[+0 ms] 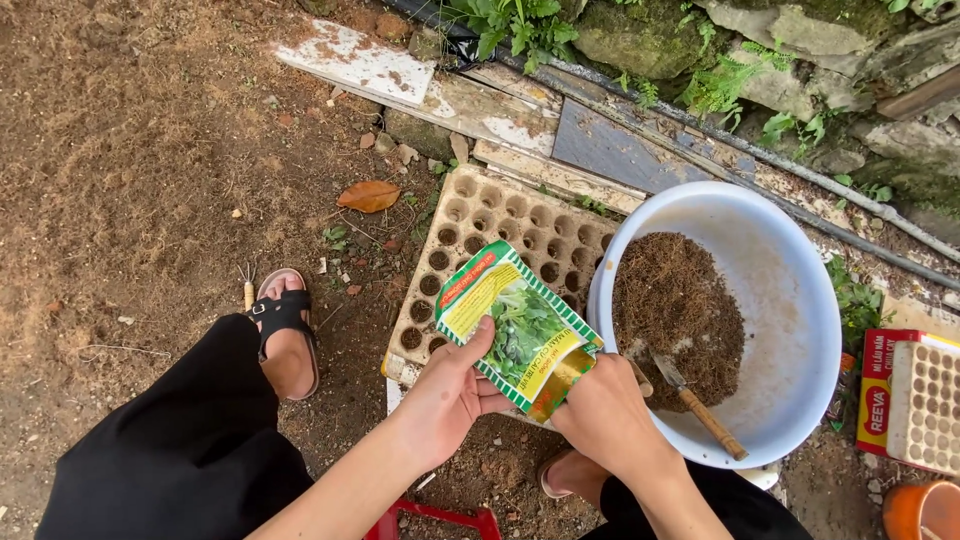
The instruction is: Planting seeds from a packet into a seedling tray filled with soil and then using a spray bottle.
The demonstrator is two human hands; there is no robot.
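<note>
A: Seed packet (517, 330), flat foil pouch, green and white with a leafy-vegetable picture and a yellow panel. It is held in the air in the near middle of the scene, over the near edge of the tan moulded seedling tray (500, 245) on the bare soil.

B: Hands?

A: Left hand (445, 400) closed on the packet's lower left corner, thumb on the front face. Right hand (605, 415) curled shut on the lower right corner, where gold foil lining shows.

B: How would it handle?

A: Judged light and limp; thin foil, glossy, likely slick. It buckles if held mid-sheet, so pinch at the edges or corners, as both hands do. Contents small and easily spilled through any opening.

B: Nearby?

A: To the right, a round white plastic basin (790, 300) of brown fibrous growing mix, a wooden-handled trowel (698, 405) resting in it.
</note>
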